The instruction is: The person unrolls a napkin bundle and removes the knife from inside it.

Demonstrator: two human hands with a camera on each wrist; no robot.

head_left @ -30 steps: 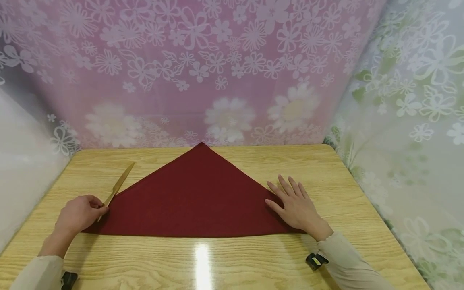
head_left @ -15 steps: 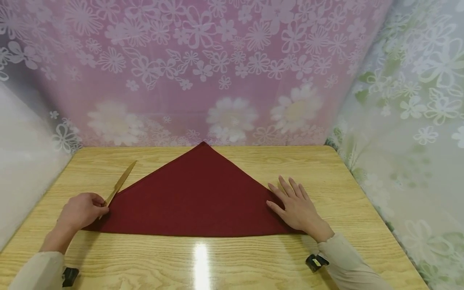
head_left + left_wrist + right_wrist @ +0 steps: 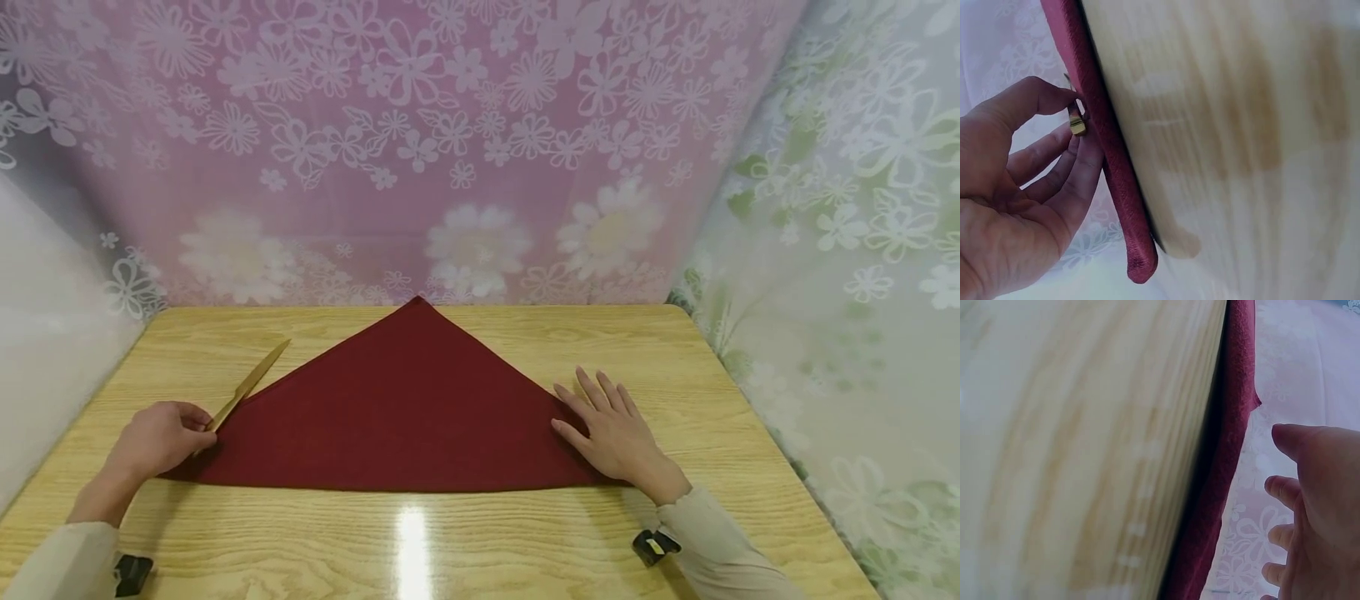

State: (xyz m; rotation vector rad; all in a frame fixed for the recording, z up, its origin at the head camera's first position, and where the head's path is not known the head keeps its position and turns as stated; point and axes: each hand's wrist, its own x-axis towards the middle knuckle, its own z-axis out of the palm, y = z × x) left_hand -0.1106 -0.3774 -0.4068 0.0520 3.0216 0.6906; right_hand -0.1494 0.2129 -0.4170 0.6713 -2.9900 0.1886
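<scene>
A dark red cloth napkin (image 3: 405,408) lies as a wide triangle on the wooden table, its point toward the back edge. At its left corner my left hand (image 3: 161,442) pinches the handle of a gold-coloured table knife (image 3: 258,371), whose blade slants away to the back right. The left wrist view shows the butt of the knife (image 3: 1078,127) between thumb and fingers, right beside the napkin's folded edge (image 3: 1116,162). On the right corner rests my right hand (image 3: 611,433), palm down with fingers spread; it holds nothing. In the right wrist view its thumb is close to the napkin edge (image 3: 1235,412).
The wooden table (image 3: 300,533) reaches back to a pink flowered curtain (image 3: 375,192). A pale flowered curtain (image 3: 847,333) hangs along the right side and a whitish one (image 3: 52,333) along the left. A black wrist device (image 3: 655,546) sits under the right sleeve.
My left hand has shifted slightly left with the knife handle, while the blade tip swings a little right. My right hand stays on the napkin.
</scene>
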